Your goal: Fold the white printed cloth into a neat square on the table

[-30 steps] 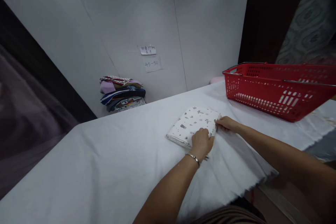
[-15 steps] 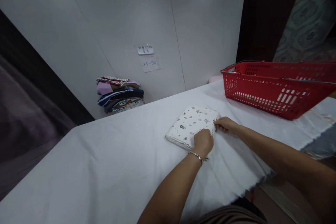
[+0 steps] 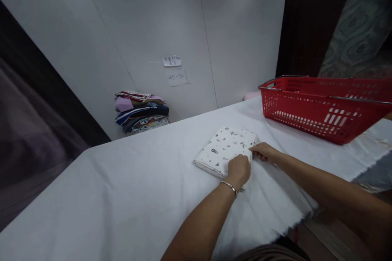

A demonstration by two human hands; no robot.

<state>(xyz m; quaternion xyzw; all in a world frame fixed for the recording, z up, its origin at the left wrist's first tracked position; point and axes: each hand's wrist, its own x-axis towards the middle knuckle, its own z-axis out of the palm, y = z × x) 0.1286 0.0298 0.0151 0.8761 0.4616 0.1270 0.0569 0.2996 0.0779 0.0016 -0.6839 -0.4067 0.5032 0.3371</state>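
A folded white cloth (image 3: 225,147) with small dark printed motifs lies flat on the white-covered table (image 3: 147,187). My left hand (image 3: 239,170), with a silver bracelet at the wrist, is closed on the cloth's near right corner. At the right edge of the same cloth, my right hand (image 3: 263,151) pinches the fabric between thumb and fingers. The fingertips of the left hand are partly hidden behind its back.
A red plastic basket (image 3: 306,108) with metal handles stands at the table's right side. Beyond the far edge is a stack of folded fabrics (image 3: 142,111) against the wall. Paper notes (image 3: 177,76) are stuck on the wall.
The view has shifted slightly, so everything sits a little lower in the picture. Both hands keep hold of the cloth, which looks nearly the same.
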